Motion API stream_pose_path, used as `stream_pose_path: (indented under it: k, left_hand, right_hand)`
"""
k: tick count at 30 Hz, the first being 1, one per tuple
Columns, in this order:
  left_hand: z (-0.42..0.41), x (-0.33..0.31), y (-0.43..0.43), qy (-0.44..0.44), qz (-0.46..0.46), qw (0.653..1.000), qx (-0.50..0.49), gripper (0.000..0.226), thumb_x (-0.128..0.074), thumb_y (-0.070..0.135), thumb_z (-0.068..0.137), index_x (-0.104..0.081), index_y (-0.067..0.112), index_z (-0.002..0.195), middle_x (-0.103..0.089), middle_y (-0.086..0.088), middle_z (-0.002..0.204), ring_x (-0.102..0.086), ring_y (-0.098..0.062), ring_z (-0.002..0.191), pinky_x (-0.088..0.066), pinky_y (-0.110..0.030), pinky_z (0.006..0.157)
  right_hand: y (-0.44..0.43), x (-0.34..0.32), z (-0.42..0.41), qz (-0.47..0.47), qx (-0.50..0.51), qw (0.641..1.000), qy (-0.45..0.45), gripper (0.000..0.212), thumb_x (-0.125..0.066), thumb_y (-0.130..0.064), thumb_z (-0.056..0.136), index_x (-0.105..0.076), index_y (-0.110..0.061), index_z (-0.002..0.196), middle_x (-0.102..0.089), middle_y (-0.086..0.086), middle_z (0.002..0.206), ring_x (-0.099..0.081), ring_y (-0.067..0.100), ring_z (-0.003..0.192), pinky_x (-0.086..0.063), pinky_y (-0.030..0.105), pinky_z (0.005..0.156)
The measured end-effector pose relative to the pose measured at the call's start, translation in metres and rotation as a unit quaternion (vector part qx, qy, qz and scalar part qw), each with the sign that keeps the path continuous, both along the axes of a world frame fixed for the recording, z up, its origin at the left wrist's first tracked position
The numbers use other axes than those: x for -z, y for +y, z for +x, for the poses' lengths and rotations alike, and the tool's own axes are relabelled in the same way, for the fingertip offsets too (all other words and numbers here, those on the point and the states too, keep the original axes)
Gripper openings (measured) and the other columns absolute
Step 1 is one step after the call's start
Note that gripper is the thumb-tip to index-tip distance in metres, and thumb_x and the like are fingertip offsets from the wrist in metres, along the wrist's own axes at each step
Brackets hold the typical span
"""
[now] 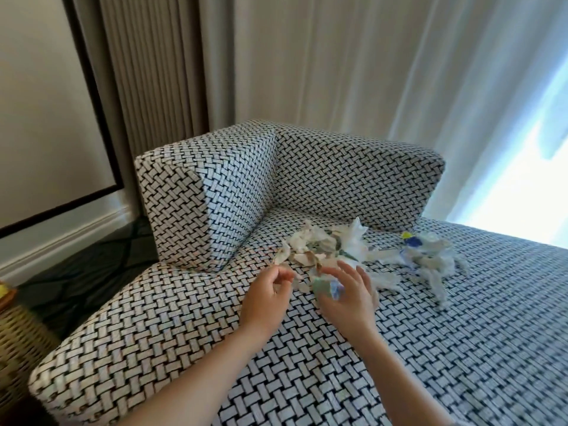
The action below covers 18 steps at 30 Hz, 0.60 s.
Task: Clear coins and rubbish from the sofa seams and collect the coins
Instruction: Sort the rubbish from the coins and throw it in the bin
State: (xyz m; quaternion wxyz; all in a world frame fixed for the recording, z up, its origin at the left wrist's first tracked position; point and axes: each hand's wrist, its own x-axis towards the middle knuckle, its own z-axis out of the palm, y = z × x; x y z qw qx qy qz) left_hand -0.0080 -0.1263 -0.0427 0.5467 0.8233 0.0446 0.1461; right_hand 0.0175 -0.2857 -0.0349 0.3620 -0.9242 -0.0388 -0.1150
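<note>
Rubbish [319, 247] sorting on the sofa [430, 348] seat
Right hand [350, 296] grasps a green-and-blue wrapper [322, 289] at the pile's near edge, by the seat's back corner; left hand [267, 293] fingers curl, contents unclear. No coins show: next probably means picking through scraps.

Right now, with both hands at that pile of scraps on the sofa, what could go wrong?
1. The rubbish pile lies close to the seam under the back cushion, so scraps could slip back in.
2. No coin shows. One could be hidden under the scraps and get thrown out with them.
3. The right hand seems to hold a crumpled wrapper with its fingers spread, so it may drop.
</note>
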Motion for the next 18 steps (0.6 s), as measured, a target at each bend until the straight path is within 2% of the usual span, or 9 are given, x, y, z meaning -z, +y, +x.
stream_pose_path:
  k: [3, 5, 6, 8, 10, 12, 14, 16, 18]
  left_hand:
    - [0.002, 0.01, -0.003, -0.024, 0.095, 0.995, 0.008, 0.02, -0.054, 0.021, 0.092, -0.063, 0.038, 0.098, -0.05, 0.029, 0.111, -0.044, 0.008, 0.114, -0.038, -0.014, 0.093]
    - [0.003, 0.014, -0.005, -0.036, 0.149, 0.988, 0.006, 0.022, -0.055, 0.021, 0.091, -0.061, 0.038, 0.104, -0.043, 0.033, 0.111, -0.041, 0.008, 0.115, -0.032, -0.01, 0.096]
    - [0.006, 0.017, -0.006, -0.041, 0.167, 0.985, 0.003, 0.023, -0.055, 0.021, 0.091, -0.06, 0.038, 0.106, -0.042, 0.032, 0.111, -0.043, 0.006, 0.113, -0.035, -0.013, 0.098]
    - [0.01, 0.019, -0.007, -0.05, 0.188, 0.981, -0.009, 0.025, -0.057, 0.021, 0.089, -0.06, 0.037, 0.108, -0.043, 0.028, 0.114, -0.048, 0.001, 0.107, -0.041, -0.021, 0.099]
    - [0.018, 0.021, -0.008, -0.064, 0.202, 0.977, -0.02, 0.025, -0.058, 0.021, 0.088, -0.06, 0.035, 0.109, -0.047, 0.024, 0.116, -0.047, 0.001, 0.105, -0.041, -0.02, 0.097]
    - [0.025, 0.024, -0.009, -0.073, 0.221, 0.972, -0.029, 0.026, -0.059, 0.021, 0.088, -0.06, 0.034, 0.11, -0.05, 0.021, 0.117, -0.039, 0.006, 0.11, -0.034, -0.017, 0.1]
    - [0.031, 0.027, -0.009, -0.078, 0.235, 0.968, -0.04, 0.029, -0.058, 0.022, 0.087, -0.059, 0.034, 0.114, -0.049, 0.02, 0.12, -0.036, 0.007, 0.115, -0.033, -0.02, 0.104]
    - [0.035, 0.031, -0.008, -0.075, 0.238, 0.967, -0.057, 0.035, -0.059, 0.024, 0.087, -0.055, 0.032, 0.121, -0.048, 0.017, 0.128, -0.037, 0.003, 0.121, -0.036, -0.024, 0.107]
    - [0.039, 0.034, -0.007, -0.068, 0.229, 0.968, -0.076, 0.044, -0.061, 0.028, 0.087, -0.05, 0.028, 0.129, -0.043, 0.014, 0.137, -0.035, 0.008, 0.121, -0.036, -0.013, 0.102]
  right_hand:
    - [-0.013, 0.014, 0.013, -0.05, -0.056, 0.996, 0.055, 0.069, -0.066, -0.043, 0.077, -0.039, -0.052, 0.14, -0.012, -0.019, 0.159, 0.016, 0.009, 0.147, 0.015, 0.049, 0.116]
    - [-0.02, 0.018, 0.02, -0.075, -0.073, 0.991, 0.081, 0.085, -0.064, -0.05, 0.074, -0.024, -0.048, 0.149, -0.002, -0.016, 0.162, 0.021, 0.015, 0.147, 0.023, 0.05, 0.113]
    - [-0.022, 0.021, 0.023, -0.092, -0.074, 0.989, 0.085, 0.086, -0.062, -0.055, 0.075, -0.019, -0.048, 0.15, -0.002, -0.014, 0.162, 0.017, 0.018, 0.148, 0.023, 0.05, 0.112]
    - [-0.022, 0.025, 0.023, -0.144, -0.056, 0.986, 0.057, 0.077, -0.055, -0.061, 0.081, -0.023, -0.047, 0.15, -0.015, -0.011, 0.161, 0.001, 0.022, 0.15, 0.015, 0.05, 0.116]
    - [-0.022, 0.031, 0.022, -0.163, -0.02, 0.986, 0.001, 0.06, -0.054, -0.057, 0.087, -0.043, -0.041, 0.143, -0.039, -0.01, 0.149, -0.025, 0.021, 0.14, -0.012, 0.05, 0.121]
    - [-0.021, 0.034, 0.019, -0.138, 0.007, 0.99, -0.041, 0.043, -0.056, -0.046, 0.091, -0.059, -0.032, 0.131, -0.056, -0.013, 0.129, -0.04, 0.014, 0.121, -0.038, 0.035, 0.105]
    - [-0.02, 0.035, 0.016, -0.115, 0.021, 0.991, -0.068, 0.029, -0.056, -0.035, 0.094, -0.067, -0.027, 0.12, -0.062, -0.013, 0.115, -0.046, 0.01, 0.107, -0.043, 0.027, 0.092]
    - [-0.019, 0.035, 0.015, -0.078, 0.021, 0.992, -0.092, 0.019, -0.057, -0.025, 0.095, -0.07, -0.024, 0.109, -0.064, -0.013, 0.102, -0.051, 0.008, 0.094, -0.045, 0.026, 0.083]
    - [-0.018, 0.035, 0.013, -0.009, 0.005, 0.995, -0.101, 0.015, -0.053, -0.021, 0.096, -0.067, -0.023, 0.1, -0.06, -0.017, 0.096, -0.058, 0.009, 0.081, -0.052, 0.031, 0.072]
